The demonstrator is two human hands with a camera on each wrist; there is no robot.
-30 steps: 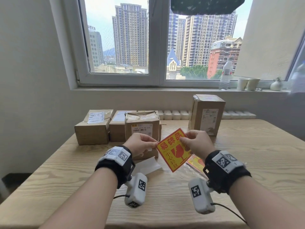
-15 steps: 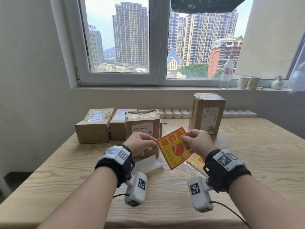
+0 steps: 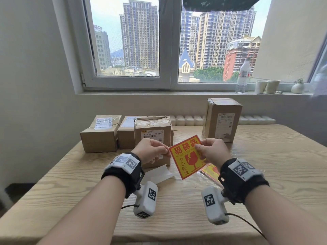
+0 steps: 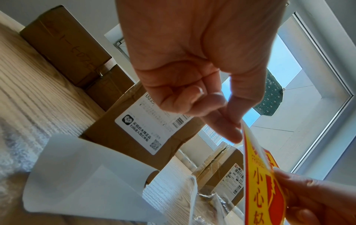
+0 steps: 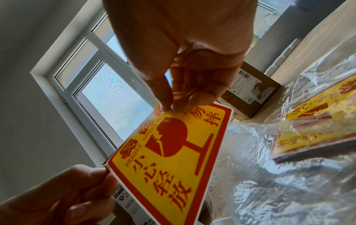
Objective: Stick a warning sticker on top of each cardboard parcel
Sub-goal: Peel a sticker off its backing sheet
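Hardly anything has shifted: my left hand (image 3: 153, 151) and right hand (image 3: 211, 151) still pinch the sticker (image 3: 188, 156), yellow with red border and broken-glass symbol, above the table (image 3: 265, 165), four parcels (image 3: 153, 137) beyond.

Sticker (image 5: 169, 153) held up: yellow/red, reads "FRAGILE", "小心轻放", broken-glass symbol. Nearest parcel (image 4: 138, 129) white label (image 4: 152, 123): "U035", barcode, QR code. Tall parcel label (image 4: 236, 178): "680 201 E03". Rest too small.
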